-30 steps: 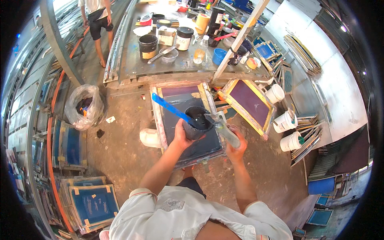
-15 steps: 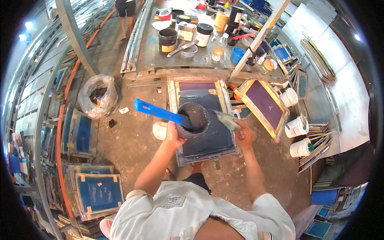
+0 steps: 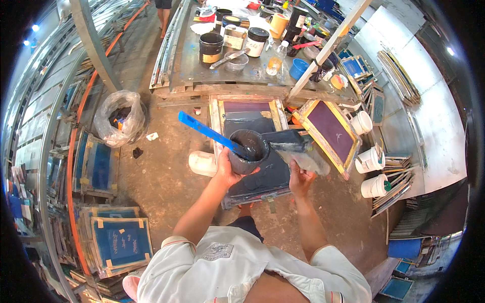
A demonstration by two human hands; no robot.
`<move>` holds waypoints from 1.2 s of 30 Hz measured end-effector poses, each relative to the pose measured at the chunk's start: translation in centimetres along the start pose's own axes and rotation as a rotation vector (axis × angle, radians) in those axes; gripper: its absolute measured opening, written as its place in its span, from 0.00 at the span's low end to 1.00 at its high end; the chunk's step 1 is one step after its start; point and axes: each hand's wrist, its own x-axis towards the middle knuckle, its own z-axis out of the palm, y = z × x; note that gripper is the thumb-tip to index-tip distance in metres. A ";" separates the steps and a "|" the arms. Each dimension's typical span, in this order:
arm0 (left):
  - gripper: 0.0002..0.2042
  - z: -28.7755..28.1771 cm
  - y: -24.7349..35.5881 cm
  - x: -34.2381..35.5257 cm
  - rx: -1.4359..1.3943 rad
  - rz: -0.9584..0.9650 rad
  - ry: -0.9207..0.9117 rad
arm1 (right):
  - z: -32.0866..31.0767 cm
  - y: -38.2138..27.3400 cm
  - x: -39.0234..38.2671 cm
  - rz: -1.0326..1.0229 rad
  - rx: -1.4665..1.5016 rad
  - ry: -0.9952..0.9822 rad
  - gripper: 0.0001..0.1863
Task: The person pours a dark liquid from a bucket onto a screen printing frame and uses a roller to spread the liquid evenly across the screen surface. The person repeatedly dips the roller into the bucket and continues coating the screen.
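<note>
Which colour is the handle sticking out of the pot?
The handle is bright blue; head view shows it.

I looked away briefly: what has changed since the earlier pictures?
The right hand has turned the scraper, so its broad dark face now shows beside the pot. A person in the background has walked farther off. Nothing was let go; the left hand still holds the pot, blue handle slanting out.
</note>
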 end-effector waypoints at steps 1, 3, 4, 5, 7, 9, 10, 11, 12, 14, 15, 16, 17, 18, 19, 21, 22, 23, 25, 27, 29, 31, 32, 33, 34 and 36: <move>0.32 0.2 -0.2 0.1 0.001 -0.009 -0.001 | -0.2 0.0 -0.2 -0.020 -0.064 -0.008 0.10; 0.32 0.5 -0.6 0.2 -0.014 -0.037 -0.020 | -0.1 -0.3 -0.5 -0.043 -0.101 -0.042 0.11; 0.33 0.5 -0.8 0.1 -0.022 -0.050 -0.028 | 0.0 -0.5 -0.2 -0.102 -0.086 -0.078 0.12; 0.33 0.5 -0.9 0.2 -0.009 -0.051 -0.030 | 0.2 -0.8 0.4 -0.161 -0.071 -0.115 0.13; 0.34 0.9 -1.1 0.4 0.021 -0.058 -0.037 | 0.0 0.2 0.9 -0.281 -0.044 -0.161 0.15; 0.34 1.9 -1.3 0.2 0.028 -0.064 -0.038 | -0.6 1.8 1.1 -0.352 -0.076 -0.193 0.17; 0.33 2.3 -1.3 0.3 0.031 -0.067 -0.037 | -1.0 2.3 1.2 -0.362 -0.122 -0.211 0.17; 0.34 2.2 -1.1 0.6 0.022 -0.092 -0.077 | -1.3 2.9 1.5 -0.341 -0.161 -0.217 0.17; 0.34 2.0 -0.8 0.5 0.013 -0.117 -0.112 | -1.7 3.3 1.8 -0.339 -0.207 -0.241 0.17; 0.36 1.4 -0.3 0.5 -0.020 -0.125 -0.132 | -2.7 4.7 2.9 -0.331 -0.302 -0.290 0.17; 0.38 1.2 0.0 0.0 -0.041 -0.106 -0.115 | -3.0 5.6 3.3 -0.301 -0.306 -0.284 0.16; 0.39 1.4 0.4 -0.2 -0.060 -0.096 -0.098 | -3.4 6.5 3.3 -0.212 -0.363 -0.297 0.16; 0.39 1.6 1.1 -0.7 -0.081 -0.107 -0.096 | -3.8 7.4 3.2 -0.121 -0.420 -0.311 0.15; 0.38 1.4 1.8 -1.3 -0.097 -0.051 -0.112 | -3.7 8.1 3.3 -0.034 -0.467 -0.332 0.15; 0.37 1.0 2.5 -1.6 -0.112 -0.007 -0.128 | -3.4 8.1 3.5 0.177 -0.559 -0.359 0.17; 0.34 -0.7 3.9 -1.8 -0.066 0.097 -0.018 | -2.5 10.7 3.8 0.304 -0.635 -0.333 0.18; 0.32 -1.7 4.5 -2.0 -0.004 0.155 0.110 | -2.4 12.1 3.9 0.366 -0.673 -0.323 0.18; 0.30 -2.6 4.7 -2.6 0.006 0.206 0.157 | -2.6 13.3 4.1 0.381 -0.740 -0.354 0.17; 0.27 -3.4 5.0 -4.0 0.032 0.315 0.252 | -3.0 15.6 4.7 0.407 -0.867 -0.420 0.16; 0.27 -6.1 5.5 -4.7 0.009 0.321 0.146 | -3.2 16.9 5.0 0.475 -0.979 -0.456 0.15; 0.25 -8.6 6.2 -5.2 -0.026 0.314 0.030 | -3.2 18.6 5.5 0.506 -1.073 -0.487 0.16; 0.26 -9.4 6.6 -5.7 -0.053 0.317 0.094 | -3.2 20.4 4.8 0.551 -1.141 -0.481 0.16; 0.26 -9.7 7.0 -5.8 -0.067 0.318 0.125 | -3.3 21.0 4.5 0.573 -1.176 -0.478 0.16; 0.26 -10.2 7.3 -6.1 -0.075 0.311 0.139 | -2.8 21.0 4.3 0.582 -1.204 -0.477 0.17; 0.26 -10.6 7.7 -6.4 -0.082 0.302 0.152 | -2.4 20.9 4.0 0.592 -1.232 -0.475 0.18; 0.26 -11.1 8.2 -6.8 -0.091 0.285 0.142 | -1.9 20.9 3.5 0.597 -1.257 -0.470 0.19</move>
